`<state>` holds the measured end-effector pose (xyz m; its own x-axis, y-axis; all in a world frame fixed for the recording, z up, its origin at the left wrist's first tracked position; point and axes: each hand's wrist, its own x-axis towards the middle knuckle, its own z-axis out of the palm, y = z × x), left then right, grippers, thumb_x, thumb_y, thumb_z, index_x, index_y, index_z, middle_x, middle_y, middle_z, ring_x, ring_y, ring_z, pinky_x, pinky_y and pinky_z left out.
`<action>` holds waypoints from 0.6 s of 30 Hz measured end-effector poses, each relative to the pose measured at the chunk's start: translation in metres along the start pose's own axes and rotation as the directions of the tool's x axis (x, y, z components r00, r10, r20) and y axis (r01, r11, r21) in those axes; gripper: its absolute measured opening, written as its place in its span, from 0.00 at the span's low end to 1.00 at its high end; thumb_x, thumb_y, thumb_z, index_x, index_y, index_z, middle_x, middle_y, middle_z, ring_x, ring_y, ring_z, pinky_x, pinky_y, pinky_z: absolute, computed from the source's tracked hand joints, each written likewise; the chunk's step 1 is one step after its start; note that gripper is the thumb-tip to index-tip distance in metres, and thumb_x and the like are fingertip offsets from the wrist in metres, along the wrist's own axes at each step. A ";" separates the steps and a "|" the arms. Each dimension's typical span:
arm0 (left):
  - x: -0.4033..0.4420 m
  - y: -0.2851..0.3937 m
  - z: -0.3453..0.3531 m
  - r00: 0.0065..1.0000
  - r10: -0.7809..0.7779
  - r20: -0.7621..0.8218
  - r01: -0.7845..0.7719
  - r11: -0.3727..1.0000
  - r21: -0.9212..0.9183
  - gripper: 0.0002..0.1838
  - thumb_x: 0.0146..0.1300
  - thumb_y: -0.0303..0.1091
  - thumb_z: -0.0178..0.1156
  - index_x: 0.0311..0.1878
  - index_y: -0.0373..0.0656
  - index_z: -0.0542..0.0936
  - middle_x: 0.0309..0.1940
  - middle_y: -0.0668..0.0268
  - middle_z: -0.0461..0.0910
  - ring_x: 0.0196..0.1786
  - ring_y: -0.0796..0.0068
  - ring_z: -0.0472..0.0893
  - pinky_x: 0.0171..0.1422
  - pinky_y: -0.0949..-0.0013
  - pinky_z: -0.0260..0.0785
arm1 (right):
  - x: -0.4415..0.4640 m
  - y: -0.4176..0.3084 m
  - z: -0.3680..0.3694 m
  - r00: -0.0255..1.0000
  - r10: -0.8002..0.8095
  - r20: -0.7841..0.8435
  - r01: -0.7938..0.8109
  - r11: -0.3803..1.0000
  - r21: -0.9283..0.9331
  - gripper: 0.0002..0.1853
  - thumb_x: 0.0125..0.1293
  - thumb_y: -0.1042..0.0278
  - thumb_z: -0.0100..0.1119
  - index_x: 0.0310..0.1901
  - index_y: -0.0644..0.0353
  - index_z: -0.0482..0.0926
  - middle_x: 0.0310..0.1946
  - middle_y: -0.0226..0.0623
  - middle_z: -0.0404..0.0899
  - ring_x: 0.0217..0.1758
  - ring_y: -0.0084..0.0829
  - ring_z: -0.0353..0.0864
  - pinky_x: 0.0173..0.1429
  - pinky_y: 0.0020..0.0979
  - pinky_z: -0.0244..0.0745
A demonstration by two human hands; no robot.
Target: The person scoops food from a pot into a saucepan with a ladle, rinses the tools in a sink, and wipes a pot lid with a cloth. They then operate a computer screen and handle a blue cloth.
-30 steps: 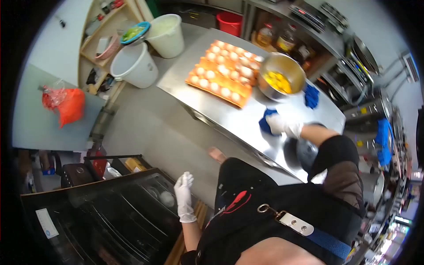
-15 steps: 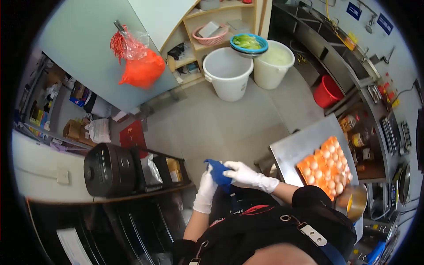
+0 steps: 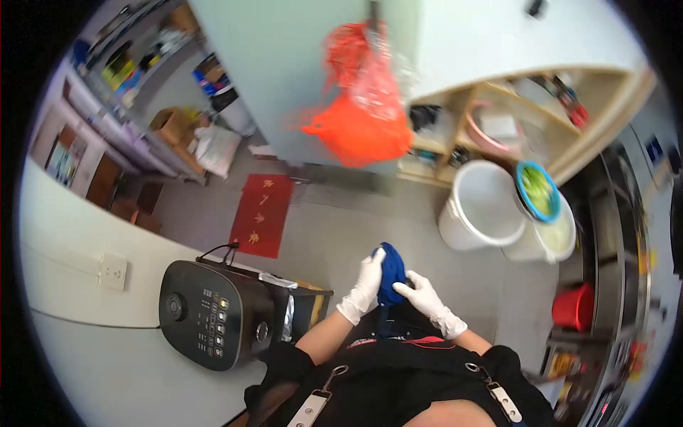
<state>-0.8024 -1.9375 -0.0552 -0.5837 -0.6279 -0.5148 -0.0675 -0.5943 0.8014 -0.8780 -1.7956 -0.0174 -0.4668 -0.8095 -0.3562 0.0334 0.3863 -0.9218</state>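
A dark blue cloth point(image 3: 390, 274) is bunched up between my two white-gloved hands, in front of my waist. My left hand point(image 3: 368, 282) grips its left edge, thumb and fingers closed on the fabric. On the other side, my right hand point(image 3: 425, 295) pinches the lower right part of the cloth. The lower end of the cloth hangs near the apron straps; whether it joins them I cannot tell.
A black rice cooker point(image 3: 206, 313) stands on the left. White bins point(image 3: 477, 213) hold up a blue basin point(image 3: 538, 191) of greens by wooden shelves. Beyond are a red mat point(image 3: 262, 213), a hanging orange bag point(image 3: 363, 121) and a red bucket point(image 3: 573, 307).
My view has turned to the left, and the egg trays on the steel table have gone out of sight. Both hands still hold the blue cloth, which is now more spread out between them.
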 end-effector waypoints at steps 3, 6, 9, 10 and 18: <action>0.061 0.041 -0.009 0.990 0.109 -0.093 -0.115 0.992 -0.054 0.21 0.70 0.47 0.54 0.48 0.35 0.79 0.38 0.65 0.82 0.38 0.76 0.80 0.46 0.70 0.73 | 0.092 -0.017 0.003 0.997 -0.057 -0.044 0.063 0.986 0.152 0.12 0.67 0.68 0.58 0.47 0.66 0.79 0.37 0.31 0.81 0.40 0.19 0.75 0.48 0.25 0.72; 0.113 0.073 -0.049 0.956 0.120 -0.267 -0.156 0.980 -0.120 0.23 0.69 0.48 0.55 0.51 0.34 0.79 0.40 0.65 0.82 0.41 0.75 0.79 0.49 0.70 0.72 | 0.173 -0.083 0.019 0.991 0.030 0.130 -0.067 0.956 0.286 0.09 0.67 0.70 0.57 0.44 0.66 0.81 0.34 0.28 0.82 0.38 0.18 0.75 0.48 0.24 0.71; 0.172 0.100 -0.105 0.878 0.106 -0.467 -0.233 0.947 -0.223 0.22 0.70 0.48 0.54 0.47 0.35 0.80 0.38 0.65 0.82 0.41 0.75 0.79 0.50 0.71 0.71 | 0.266 -0.119 0.055 0.964 -0.024 0.266 -0.041 0.971 0.236 0.09 0.67 0.71 0.57 0.44 0.66 0.81 0.36 0.28 0.82 0.39 0.18 0.76 0.48 0.23 0.71; 0.187 0.106 -0.127 0.847 0.071 -0.527 -0.227 0.944 -0.238 0.22 0.70 0.48 0.54 0.47 0.35 0.80 0.38 0.65 0.82 0.40 0.74 0.79 0.50 0.71 0.71 | 0.297 -0.128 0.069 0.941 -0.003 0.339 -0.067 0.979 0.192 0.09 0.66 0.72 0.57 0.44 0.66 0.82 0.37 0.28 0.83 0.38 0.18 0.75 0.48 0.23 0.71; 0.227 0.224 -0.273 0.560 -0.082 -0.824 -0.511 0.749 -0.422 0.17 0.70 0.41 0.53 0.48 0.36 0.80 0.37 0.62 0.83 0.38 0.70 0.81 0.46 0.67 0.73 | 0.480 -0.215 0.245 0.698 -0.119 0.706 0.198 0.980 -0.030 0.08 0.67 0.72 0.56 0.43 0.65 0.79 0.34 0.26 0.79 0.39 0.17 0.74 0.47 0.23 0.70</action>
<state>-0.7287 -2.3504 -0.0751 0.3454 -0.7171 -0.6054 0.5893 -0.3363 0.7346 -0.8924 -2.3756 -0.0280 0.2946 -0.9232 -0.2469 -0.0859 0.2317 -0.9690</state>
